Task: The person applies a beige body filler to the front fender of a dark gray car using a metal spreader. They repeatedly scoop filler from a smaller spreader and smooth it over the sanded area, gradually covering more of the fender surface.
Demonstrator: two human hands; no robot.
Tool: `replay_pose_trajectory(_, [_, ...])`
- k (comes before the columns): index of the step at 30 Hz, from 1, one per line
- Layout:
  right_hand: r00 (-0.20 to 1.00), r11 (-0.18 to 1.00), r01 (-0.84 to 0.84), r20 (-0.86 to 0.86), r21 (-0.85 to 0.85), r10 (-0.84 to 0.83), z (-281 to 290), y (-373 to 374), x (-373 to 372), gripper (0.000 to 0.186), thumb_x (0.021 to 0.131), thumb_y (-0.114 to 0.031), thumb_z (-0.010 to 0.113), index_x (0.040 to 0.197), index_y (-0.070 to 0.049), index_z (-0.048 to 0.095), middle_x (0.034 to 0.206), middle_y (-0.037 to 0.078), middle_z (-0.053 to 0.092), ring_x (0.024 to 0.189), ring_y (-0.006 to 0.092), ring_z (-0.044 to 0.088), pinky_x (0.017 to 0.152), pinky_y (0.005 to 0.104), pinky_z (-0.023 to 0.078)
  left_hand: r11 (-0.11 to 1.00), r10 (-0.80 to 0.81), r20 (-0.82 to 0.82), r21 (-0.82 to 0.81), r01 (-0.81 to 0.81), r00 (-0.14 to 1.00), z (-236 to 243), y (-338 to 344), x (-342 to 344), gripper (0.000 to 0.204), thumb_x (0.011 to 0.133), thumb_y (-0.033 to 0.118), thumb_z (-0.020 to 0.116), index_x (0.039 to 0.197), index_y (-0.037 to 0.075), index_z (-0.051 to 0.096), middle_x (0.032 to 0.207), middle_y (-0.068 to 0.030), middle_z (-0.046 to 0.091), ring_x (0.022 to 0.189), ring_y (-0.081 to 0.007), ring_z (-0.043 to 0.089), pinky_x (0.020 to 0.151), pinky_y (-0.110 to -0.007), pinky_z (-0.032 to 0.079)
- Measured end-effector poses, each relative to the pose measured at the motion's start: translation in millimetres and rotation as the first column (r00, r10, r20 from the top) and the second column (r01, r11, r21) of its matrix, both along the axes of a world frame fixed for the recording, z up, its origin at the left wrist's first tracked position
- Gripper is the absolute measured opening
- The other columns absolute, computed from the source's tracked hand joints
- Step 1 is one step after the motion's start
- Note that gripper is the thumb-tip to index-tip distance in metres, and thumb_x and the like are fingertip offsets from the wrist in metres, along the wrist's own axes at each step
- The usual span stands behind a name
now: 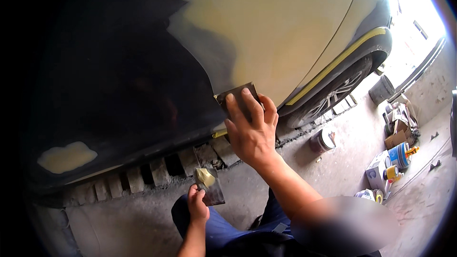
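Note:
A dark car body panel [119,76] fills the upper left, with a broad cream-yellow layer of filler [276,28] on its right part. My right hand [254,135] presses a dark, flat spreader [242,99] against the lower edge of that filler, fingers laid along its back. Lower down, my left hand [196,204] grips a dark rectangular plate [215,191] between thumb and fingers. On the plate's upper end sits a lump of pale yellow putty [205,177]. A separate filler patch [67,156] shows low on the panel at the left.
Yellow masking tape [335,66] edges the wheel arch above the wheel [333,97]. On the concrete floor stand a bucket [323,141], a dark bin [382,90], a blue can [401,155] and a white box [377,171]. A slotted strip [135,180] runs below the car.

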State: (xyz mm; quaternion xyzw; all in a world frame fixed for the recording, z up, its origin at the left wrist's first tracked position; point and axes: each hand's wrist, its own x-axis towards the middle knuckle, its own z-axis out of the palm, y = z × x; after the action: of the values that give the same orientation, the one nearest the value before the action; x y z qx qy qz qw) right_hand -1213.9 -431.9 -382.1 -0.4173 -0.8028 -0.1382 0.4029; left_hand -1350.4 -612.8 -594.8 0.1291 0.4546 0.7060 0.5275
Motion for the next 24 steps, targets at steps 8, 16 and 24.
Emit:
replay_pose_trajectory(8, [1.000, 0.997, 0.005, -0.011, -0.079, -0.006, -38, -5, 0, 0.058, 0.075, -0.020, 0.072, 0.131, -0.021, 0.058, 0.137, 0.009, 0.046, 0.119, 0.0379, 0.041, 0.091, 0.0474, 0.039, 0.986, 0.071, -0.031, 0.152, -0.065, 0.997, 41, 3, -10, 0.028, 0.089, 0.004, 0.050, 0.116, -0.002, 0.055, 0.113, -0.0111, 0.064, 0.106, -0.0187, 0.059, 0.098, -0.031, 0.042])
replay_pose_trajectory(16, [1.000, 0.988, -0.005, -0.008, -0.153, 0.004, -63, -19, 6, 0.059, 0.075, -0.019, 0.071, 0.132, -0.019, 0.056, 0.137, 0.009, 0.046, 0.120, 0.0377, 0.040, 0.090, 0.0475, 0.039, 0.950, 0.079, -0.170, 0.311, -0.022, 0.982, 102, 20, -9, 0.036, 0.089, 0.002, 0.048, 0.124, -0.003, 0.051, 0.121, -0.0120, 0.059, 0.114, -0.0190, 0.054, 0.103, -0.033, 0.039])
replay_pose_trajectory(24, [0.960, 0.905, -0.272, -0.153, -0.326, 0.234, -26, -66, 46, 0.056, 0.074, -0.010, 0.071, 0.128, -0.012, 0.060, 0.133, 0.015, 0.048, 0.119, 0.0395, 0.043, 0.099, 0.0493, 0.037, 0.925, 0.007, -0.189, 0.374, 0.065, 0.982, 141, 25, -1, 0.047, 0.087, -0.003, 0.049, 0.133, -0.004, 0.044, 0.126, -0.0136, 0.058, 0.118, -0.0204, 0.054, 0.107, -0.036, 0.037])
